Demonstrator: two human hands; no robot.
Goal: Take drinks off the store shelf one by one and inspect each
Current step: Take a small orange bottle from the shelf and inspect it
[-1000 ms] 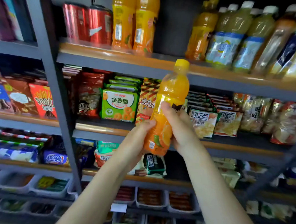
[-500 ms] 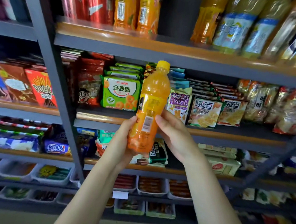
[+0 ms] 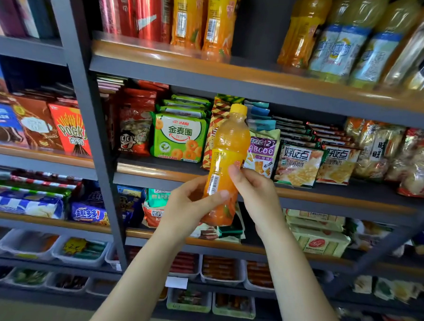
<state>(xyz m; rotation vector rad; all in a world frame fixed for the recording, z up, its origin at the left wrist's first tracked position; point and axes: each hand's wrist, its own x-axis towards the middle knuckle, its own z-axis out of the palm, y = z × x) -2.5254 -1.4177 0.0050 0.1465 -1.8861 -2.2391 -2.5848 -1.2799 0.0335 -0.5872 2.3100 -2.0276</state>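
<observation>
Turning the orange drink bottle (image 3: 226,166) slowly is what this inspection step seems to call for, so that the barcode strip now facing the camera gives way to the rest of the label. Both hands hold it in front of the snack shelf (image 3: 302,193), upright with a slight lean, yellow cap up. The left hand (image 3: 187,209) has its grip clamped low on the bottle, thumb across the front just under the barcode. The right hand (image 3: 256,194) pinches the bottle's right side a little higher, thumb on the label. A good way would be to let one hand carry the weight while the other rotates, keeping the bottle steady enough to read.

Hard to make out: the label print is too small to read, and the fingers behind the bottle are hidden. On the top shelf (image 3: 210,69) the other drinks (image 3: 206,22) are cut off at the neck, and those at far right are blurred.
</observation>
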